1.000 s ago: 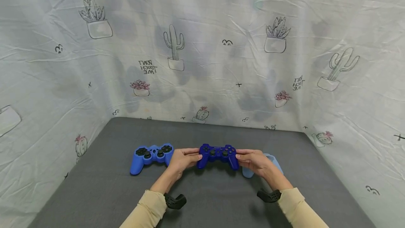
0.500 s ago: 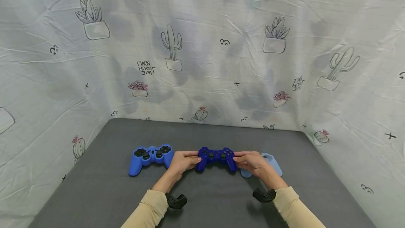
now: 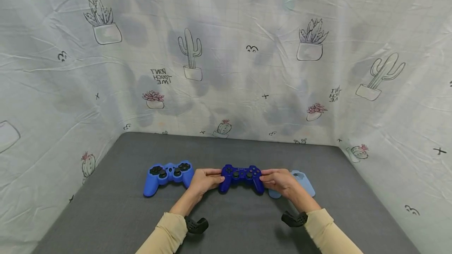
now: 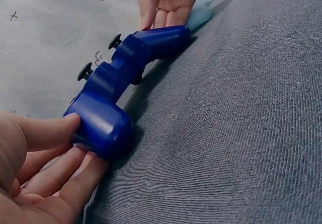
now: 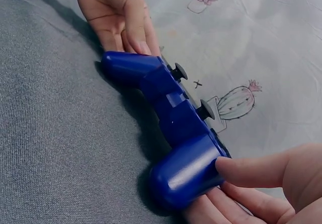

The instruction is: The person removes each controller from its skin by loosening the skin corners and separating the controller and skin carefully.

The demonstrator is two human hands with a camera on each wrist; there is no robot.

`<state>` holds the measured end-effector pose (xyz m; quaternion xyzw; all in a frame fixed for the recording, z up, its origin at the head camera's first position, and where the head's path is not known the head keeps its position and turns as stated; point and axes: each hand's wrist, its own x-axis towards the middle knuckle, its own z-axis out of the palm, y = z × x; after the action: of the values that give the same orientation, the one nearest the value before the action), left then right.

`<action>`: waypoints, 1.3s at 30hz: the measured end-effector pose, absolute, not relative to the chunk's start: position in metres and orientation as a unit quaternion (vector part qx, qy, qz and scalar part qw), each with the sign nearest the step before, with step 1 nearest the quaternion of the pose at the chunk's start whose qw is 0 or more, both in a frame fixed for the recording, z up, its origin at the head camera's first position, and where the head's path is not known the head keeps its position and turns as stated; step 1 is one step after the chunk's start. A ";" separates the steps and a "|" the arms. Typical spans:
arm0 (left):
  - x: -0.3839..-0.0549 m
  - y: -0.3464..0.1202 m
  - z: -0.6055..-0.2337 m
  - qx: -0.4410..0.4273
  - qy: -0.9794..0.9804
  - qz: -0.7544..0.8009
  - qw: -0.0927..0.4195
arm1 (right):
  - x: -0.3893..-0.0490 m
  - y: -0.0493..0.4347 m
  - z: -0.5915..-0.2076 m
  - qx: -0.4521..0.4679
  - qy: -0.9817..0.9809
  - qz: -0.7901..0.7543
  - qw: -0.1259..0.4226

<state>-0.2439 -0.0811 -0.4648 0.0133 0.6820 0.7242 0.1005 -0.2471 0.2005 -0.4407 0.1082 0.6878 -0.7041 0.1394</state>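
Dark blue controller point(image 3: 241, 172), glossy hard shell with rounded grips and black mushroom-shaped thumbsticks point(image 5: 205, 109), center on or just above ribbed gray cloth point(image 3: 240, 222); left hand point(image 3: 203, 180) and right hand point(image 3: 281, 180) each pinch one end, thumb on top. Matte bright blue controller point(image 3: 171, 173) left, pale blue shell point(image 3: 305, 184) right, partly hidden by the right hand. Vs 1 s ago: dark blue one slightly lower, same grip.

The middle controller point(image 3: 241, 172) is deep blue with black sticks point(image 3: 249, 175), the left-hand controller point(image 3: 170, 172) brighter blue with black pads point(image 3: 155, 170), the right-hand piece point(image 3: 307, 184) pale blue. The bench point(image 3: 233, 222) is grey, finely ribbed. Grey-outlined cacti point(image 3: 192, 73), pink succulents point(image 3: 153, 96) and black lettering point(image 3: 161, 76) pattern the off-white curtain point(image 3: 226, 69). The sleeves point(image 3: 165, 228) are cream, the wristbands point(image 3: 197, 226) black.
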 end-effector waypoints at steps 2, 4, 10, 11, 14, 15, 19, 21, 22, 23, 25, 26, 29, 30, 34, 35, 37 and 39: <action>-0.243 -0.082 -0.464 0.015 0.684 0.723 0.102 | -0.245 0.199 -0.440 0.106 0.689 -0.703 0.138; -0.241 -0.083 -0.463 0.018 0.689 0.717 0.103 | -0.242 0.198 -0.439 0.100 0.691 -0.702 0.142; -0.221 -0.101 -0.448 0.064 0.761 0.641 0.070 | -0.220 0.186 -0.419 0.076 0.767 -0.631 0.086; -0.216 -0.108 -0.443 0.072 0.779 0.620 0.059 | -0.217 0.182 -0.415 0.072 0.782 -0.616 0.065; -0.205 -0.135 -0.426 0.085 0.808 0.582 0.039 | -0.211 0.166 -0.407 0.056 0.797 -0.601 0.022; -0.202 -0.145 -0.419 0.086 0.812 0.577 0.036 | -0.210 0.162 -0.406 0.045 0.793 -0.608 0.021; -0.194 -0.185 -0.397 0.090 0.824 0.559 0.021 | -0.207 0.145 -0.403 0.009 0.776 -0.629 0.049; -0.190 -0.205 -0.391 0.089 0.840 0.535 0.000 | -0.205 0.136 -0.402 0.000 0.779 -0.625 0.046; -0.189 -0.214 -0.390 0.086 0.846 0.527 -0.007 | -0.204 0.132 -0.402 -0.002 0.781 -0.623 0.040; -0.188 -0.223 -0.389 0.081 0.850 0.520 -0.014 | -0.202 0.128 -0.401 -0.001 0.782 -0.622 0.032; -0.186 -0.241 -0.390 0.073 0.858 0.507 -0.025 | -0.201 0.121 -0.398 0.002 0.783 -0.622 0.015; -0.186 -0.249 -0.391 0.067 0.859 0.506 -0.027 | -0.200 0.118 -0.396 0.002 0.783 -0.621 0.011; -0.185 -0.271 -0.396 0.051 0.854 0.518 -0.025 | -0.200 0.109 -0.392 -0.002 0.781 -0.624 0.014; -0.185 -0.276 -0.397 0.047 0.850 0.524 -0.023 | -0.201 0.107 -0.391 -0.004 0.781 -0.624 0.017; -0.186 -0.290 -0.405 0.037 0.827 0.561 -0.005 | -0.202 0.100 -0.390 -0.003 0.773 -0.633 0.033; -0.187 -0.292 -0.406 0.037 0.820 0.572 -0.001 | -0.202 0.098 -0.390 -0.003 0.766 -0.641 0.038; -0.189 -0.297 -0.408 0.037 0.808 0.588 0.004 | -0.202 0.094 -0.390 -0.011 0.743 -0.667 0.053; -0.191 -0.301 -0.410 0.036 0.803 0.594 0.003 | -0.202 0.088 -0.391 -0.028 0.713 -0.696 0.073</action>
<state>-0.1915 -0.3014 -0.4097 0.0358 0.8035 0.5943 0.0030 -0.2016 0.0882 -0.3914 -0.0282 0.7134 -0.6964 0.0726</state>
